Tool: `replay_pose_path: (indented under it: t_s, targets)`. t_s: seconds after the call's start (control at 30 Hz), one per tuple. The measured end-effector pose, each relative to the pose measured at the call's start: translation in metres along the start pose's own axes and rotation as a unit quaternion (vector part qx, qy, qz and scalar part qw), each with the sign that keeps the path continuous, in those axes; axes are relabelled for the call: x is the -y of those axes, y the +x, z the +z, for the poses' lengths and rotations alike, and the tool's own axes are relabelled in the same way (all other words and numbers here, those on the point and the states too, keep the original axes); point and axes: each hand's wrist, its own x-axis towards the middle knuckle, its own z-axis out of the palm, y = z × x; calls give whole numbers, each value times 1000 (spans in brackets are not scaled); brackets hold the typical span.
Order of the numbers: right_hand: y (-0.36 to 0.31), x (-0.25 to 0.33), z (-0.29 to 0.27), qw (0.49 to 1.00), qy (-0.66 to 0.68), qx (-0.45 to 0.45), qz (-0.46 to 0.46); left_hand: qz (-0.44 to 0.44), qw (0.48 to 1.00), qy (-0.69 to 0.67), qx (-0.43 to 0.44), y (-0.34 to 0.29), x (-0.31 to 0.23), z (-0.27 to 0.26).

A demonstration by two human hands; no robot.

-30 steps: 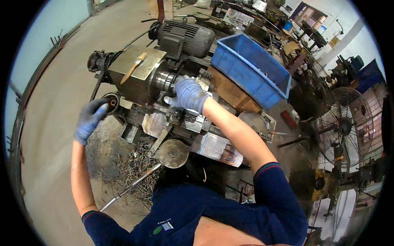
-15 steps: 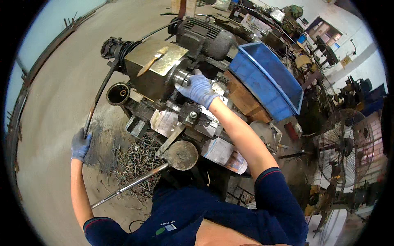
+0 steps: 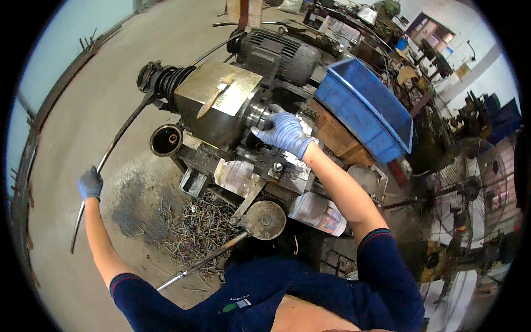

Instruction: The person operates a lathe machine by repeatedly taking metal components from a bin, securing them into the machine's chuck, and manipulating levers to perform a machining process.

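Observation:
My left hand point(image 3: 90, 183), in a blue-grey glove, is closed around a long dark metal bar point(image 3: 118, 136). The bar's upper end meets the black ringed rear end point(image 3: 154, 80) of a small lathe's headstock point(image 3: 207, 113); its lower end sticks out below my hand. On the other side of the headstock, my right hand point(image 3: 285, 133), in a blue-striped glove, has thumb and fingers around the shiny round spindle nose point(image 3: 255, 117). Its palm side is hidden. A wooden-handled brush point(image 3: 213, 99) lies on the headstock's brass-coloured top.
A grey motor point(image 3: 279, 55) stands behind the headstock. The blue plastic bin point(image 3: 365, 110) rests on wood at the right. Metal shavings point(image 3: 199, 229) lie on the floor beside an open metal cup point(image 3: 166, 140). A round plate point(image 3: 265, 220) with a lever is near my body.
My left hand has moved outward to the left, and a length of bar now shows below it. My right hand stays at the spindle nose. The whole view has shifted slightly.

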Motion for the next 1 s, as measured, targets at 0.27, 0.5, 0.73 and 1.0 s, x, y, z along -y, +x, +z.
replay_pose_path:
  t_s: [0.27,0.5,0.73,1.0]
  targets:
    - [-119,47,-101,986,-48,-152,-43,-131,856,-498,35,-39,-166,-7]
    - [-246,-23,-148,968,-100,-200,113,217,923,-257,188,-61,-283,117]
    - [-346,-132,-193,919,-132,-205,311,228,943,-139,200,-26,-267,49]
    - [-420,-245,-235,772,-395,67,494,258,881,-277,283,-75,-221,-16]
